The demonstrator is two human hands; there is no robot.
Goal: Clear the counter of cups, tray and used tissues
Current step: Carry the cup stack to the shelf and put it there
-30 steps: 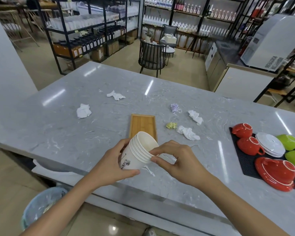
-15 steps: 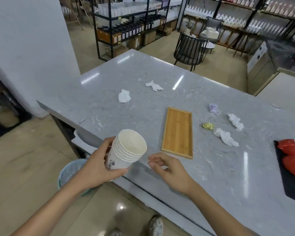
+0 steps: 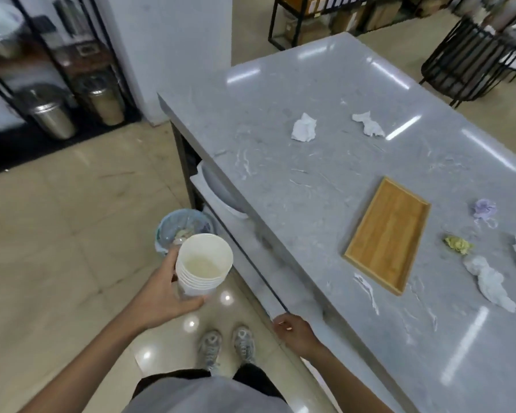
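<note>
My left hand (image 3: 161,290) grips a stack of several nested white paper cups (image 3: 203,266), upright, off the counter and just in front of the bin (image 3: 173,225) on the floor. My right hand (image 3: 295,332) holds nothing, its fingers loosely curled at the near edge of the grey marble counter (image 3: 280,84). An empty wooden tray (image 3: 388,234) lies on the counter. Crumpled tissues lie around it: two white ones (image 3: 304,128) (image 3: 368,124) farther back, a purple one (image 3: 484,208), a yellow-green one (image 3: 457,245) and white ones (image 3: 489,283) to the right.
The bin has a blue liner and some waste inside. A white basin (image 3: 221,189) sits on the shelf under the counter. Metal canisters (image 3: 52,114) stand at the left wall. A black chair (image 3: 471,64) is beyond the counter. My shoes (image 3: 227,344) are on the tiled floor.
My view swung left and down. My left hand carried the cup stack off the counter toward the bin. My right hand let go of the cups and dropped to the counter's edge.
</note>
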